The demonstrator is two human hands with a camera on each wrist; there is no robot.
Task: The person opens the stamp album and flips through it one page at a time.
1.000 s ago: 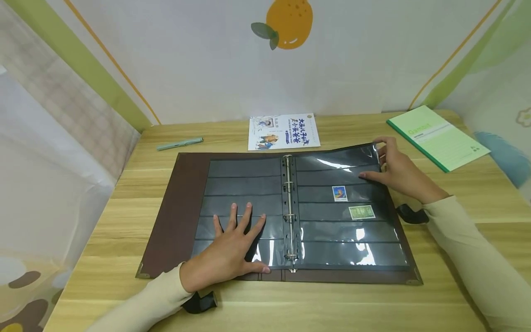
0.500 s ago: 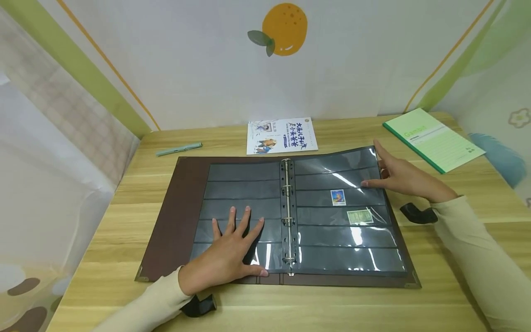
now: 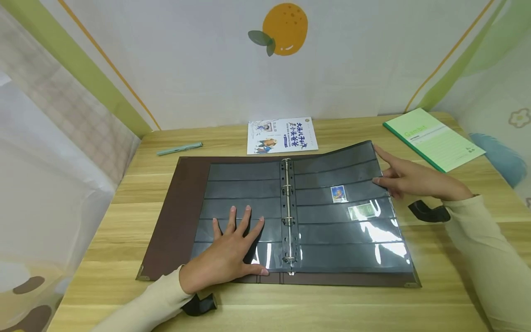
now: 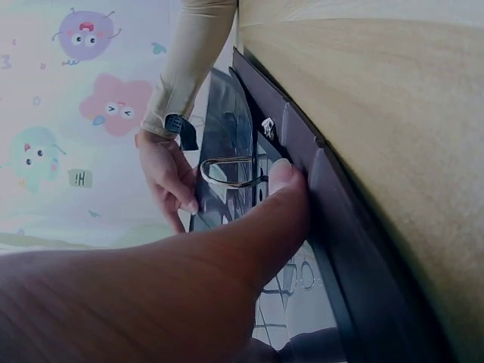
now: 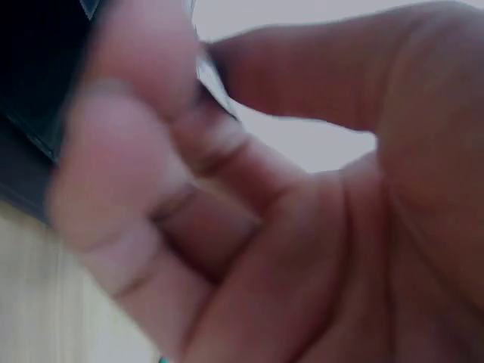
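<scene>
Your left hand point(image 3: 230, 258) lies flat with the fingers spread on the left page point(image 3: 242, 203) of the open album point(image 3: 174, 221), which rests on the table point(image 3: 124, 184). The thumb sits at the near edge close to the rings point(image 3: 288, 221). Keep that palm pressing down so the binder does not slide while the other page lifts.

To the right of the rings, the right page point(image 3: 344, 216) is raised at its far outer corner, and your right hand point(image 3: 408, 180) pinches its outer edge between thumb and fingers; the wrist view shows the sheet's edge caught there. It looks best to lift from that edge in a slow arc about the rings, so the punched holes ride round without tearing. Hold the sheet lightly, and mind the two stamps: the blue stamp point(image 3: 339, 194) and the green stamp point(image 3: 362, 211) sit in the pocket strips and could slip if the page is flexed hard.

Writing: the booklet point(image 3: 282, 135) behind the album carries bold Chinese characters in dark blue, too small to read surely. The green notebook point(image 3: 433, 138) at the far right is headed "Gambol". A pen point(image 3: 179, 148) at the far left shows no legible mark.
</scene>
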